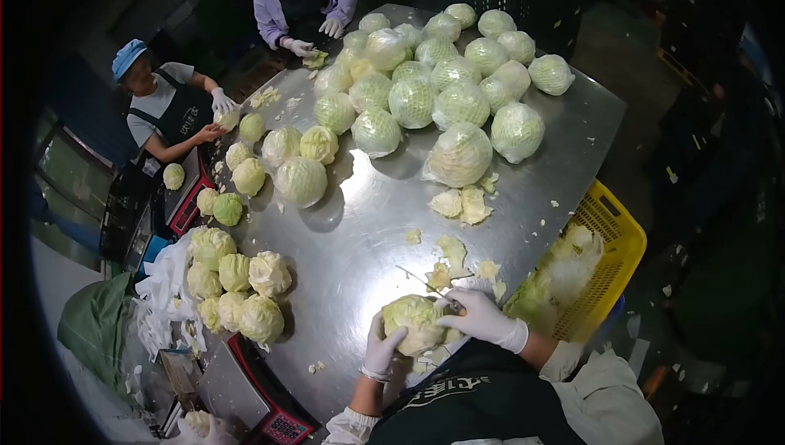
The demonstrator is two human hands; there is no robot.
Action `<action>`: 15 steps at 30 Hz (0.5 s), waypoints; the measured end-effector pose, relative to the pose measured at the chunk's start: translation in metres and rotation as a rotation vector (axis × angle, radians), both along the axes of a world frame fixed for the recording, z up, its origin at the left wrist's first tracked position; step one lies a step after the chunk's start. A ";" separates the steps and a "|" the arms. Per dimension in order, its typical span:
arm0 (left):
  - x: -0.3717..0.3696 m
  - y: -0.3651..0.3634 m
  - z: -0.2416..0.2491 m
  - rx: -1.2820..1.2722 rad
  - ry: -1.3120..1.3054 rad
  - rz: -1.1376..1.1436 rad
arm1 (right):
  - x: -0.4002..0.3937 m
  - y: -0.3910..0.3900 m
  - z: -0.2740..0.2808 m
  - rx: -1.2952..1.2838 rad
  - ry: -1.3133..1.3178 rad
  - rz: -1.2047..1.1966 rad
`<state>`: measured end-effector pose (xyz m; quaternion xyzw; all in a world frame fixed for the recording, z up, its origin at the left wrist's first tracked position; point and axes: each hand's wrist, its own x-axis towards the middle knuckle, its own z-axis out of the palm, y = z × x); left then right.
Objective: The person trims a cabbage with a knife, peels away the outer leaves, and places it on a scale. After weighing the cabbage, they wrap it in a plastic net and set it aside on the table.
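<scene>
A pale green cabbage (414,324) rests close to my body at the near edge of the steel table (352,240). White-gloved, my left hand (381,348) is wrapped round its left side. On its right, my right hand (484,316) grips a knife (452,305) by its wooden handle; the thin blade points up and left above the cabbage. Cut leaf pieces (451,257) lie just beyond the cabbage. Some trimmed leaves (462,204) sit farther off beside a film-wrapped cabbage (459,155).
Many wrapped cabbages (411,101) crowd the far table. Unwrapped cabbages (233,271) are grouped at left, near a scale (278,424) and white plastic bags (168,298). A yellow crate (617,240) holding leaves stands right. Two co-workers (168,101) work across the table; another gloved hand (200,429) shows bottom left.
</scene>
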<state>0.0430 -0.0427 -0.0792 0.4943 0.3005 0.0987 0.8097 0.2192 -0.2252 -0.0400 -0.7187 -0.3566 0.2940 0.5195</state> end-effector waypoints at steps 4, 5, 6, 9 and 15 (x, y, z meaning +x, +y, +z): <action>-0.010 -0.013 -0.006 0.125 0.055 0.086 | -0.035 0.009 -0.011 0.087 -0.136 0.017; -0.010 -0.013 -0.008 0.006 0.019 0.140 | -0.039 0.009 -0.010 0.090 -0.135 0.021; -0.012 -0.012 -0.009 -0.114 -0.017 0.193 | -0.044 0.007 -0.008 0.107 -0.173 0.069; -0.014 0.000 -0.026 -0.424 -0.096 0.219 | -0.048 -0.005 0.027 0.140 0.014 0.357; -0.005 -0.027 0.017 0.022 -0.038 0.132 | -0.010 -0.001 0.015 -0.020 0.032 0.019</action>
